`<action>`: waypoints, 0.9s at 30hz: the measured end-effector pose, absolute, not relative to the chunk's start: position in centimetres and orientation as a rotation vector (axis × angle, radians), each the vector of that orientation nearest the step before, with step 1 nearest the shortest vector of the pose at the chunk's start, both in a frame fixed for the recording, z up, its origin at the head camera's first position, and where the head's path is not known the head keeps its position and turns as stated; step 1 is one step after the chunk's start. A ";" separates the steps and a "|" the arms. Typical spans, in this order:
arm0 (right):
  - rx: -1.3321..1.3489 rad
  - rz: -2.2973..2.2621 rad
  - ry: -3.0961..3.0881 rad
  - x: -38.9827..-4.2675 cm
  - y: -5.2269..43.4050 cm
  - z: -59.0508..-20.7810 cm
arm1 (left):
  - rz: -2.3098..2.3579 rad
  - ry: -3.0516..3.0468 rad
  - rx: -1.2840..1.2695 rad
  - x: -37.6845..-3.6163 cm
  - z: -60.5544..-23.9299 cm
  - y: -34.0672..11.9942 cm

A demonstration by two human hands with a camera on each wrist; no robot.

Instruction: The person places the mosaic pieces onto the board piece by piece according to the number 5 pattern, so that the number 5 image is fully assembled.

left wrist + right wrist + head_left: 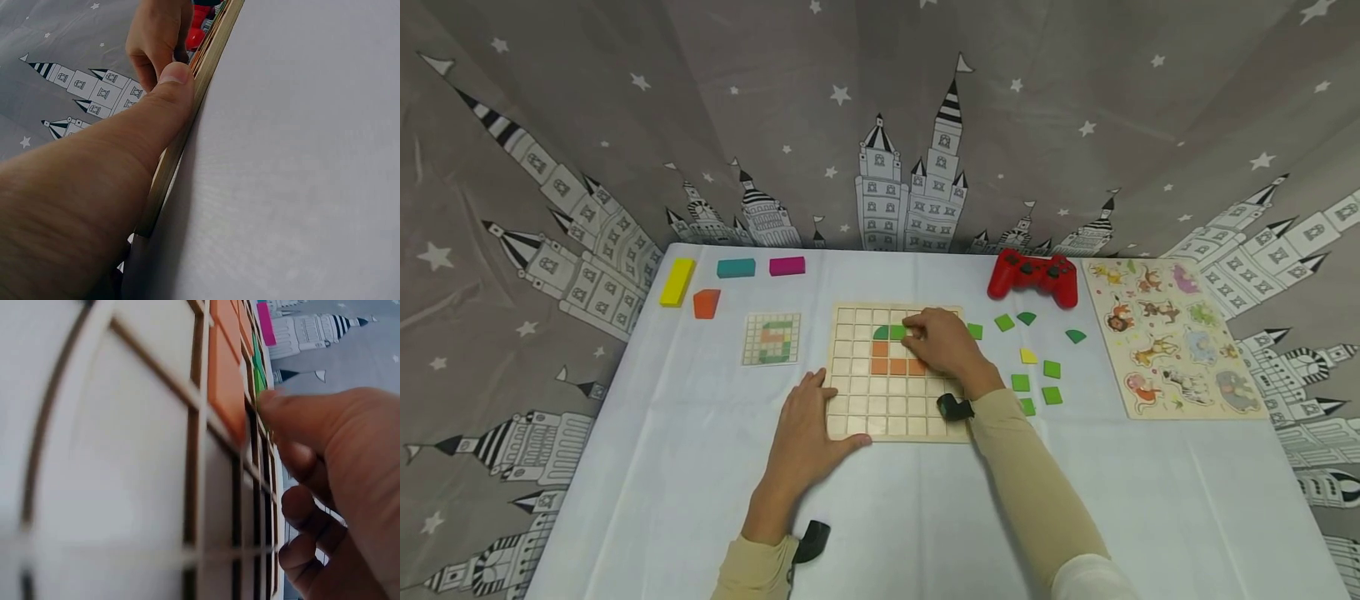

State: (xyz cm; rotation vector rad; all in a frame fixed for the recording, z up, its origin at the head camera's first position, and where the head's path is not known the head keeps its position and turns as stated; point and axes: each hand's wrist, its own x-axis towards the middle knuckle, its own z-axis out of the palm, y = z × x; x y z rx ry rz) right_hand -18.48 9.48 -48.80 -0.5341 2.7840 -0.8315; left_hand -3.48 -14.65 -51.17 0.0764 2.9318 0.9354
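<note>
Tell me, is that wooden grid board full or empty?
Partly filled. Orange tiles and a green quarter-circle occupy part of the grid board, but many squares show bare wood; the right hand hides some.

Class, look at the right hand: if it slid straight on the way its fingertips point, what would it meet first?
Beyond the bright green square it seems to be pinching, the right hand would probably first meet the dark green rounded piece, just to the left.
</note>
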 end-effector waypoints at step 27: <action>-0.174 -0.843 2.855 -17.3 20.3 -49.5 | 0.950 2.952 0.086 -3.4 -51.3 -14.6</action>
